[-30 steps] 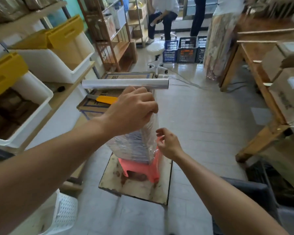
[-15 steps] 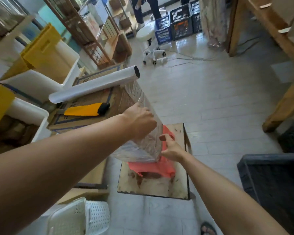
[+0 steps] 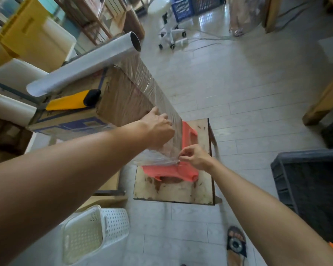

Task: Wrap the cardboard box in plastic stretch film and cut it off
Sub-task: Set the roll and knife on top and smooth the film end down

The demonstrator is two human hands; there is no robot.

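The right hand (image 3: pixel 194 156) pinches the bunched tail of the stretch film (image 3: pixel 156 93) between thumb and fingertips. It sits just below and beside the left hand (image 3: pixel 158 129), whose fingers curl over the film at the near corner of the cardboard box (image 3: pixel 115 100), thumb laid on the box's side. From these 2 grips the clear sheet runs up and away along the box to the roll (image 3: pixel 81 68), which lies across the box top. A yellow utility knife (image 3: pixel 69 101) (black at 1 end) also rests on that top, between the roll and the left grip. Under the pinch sits a pink stool (image 3: pixel 188 173) on a stained board (image 3: pixel 173 192). A white basket (image 3: pixel 96 229) lies on the floor, nearer the person than either hand.
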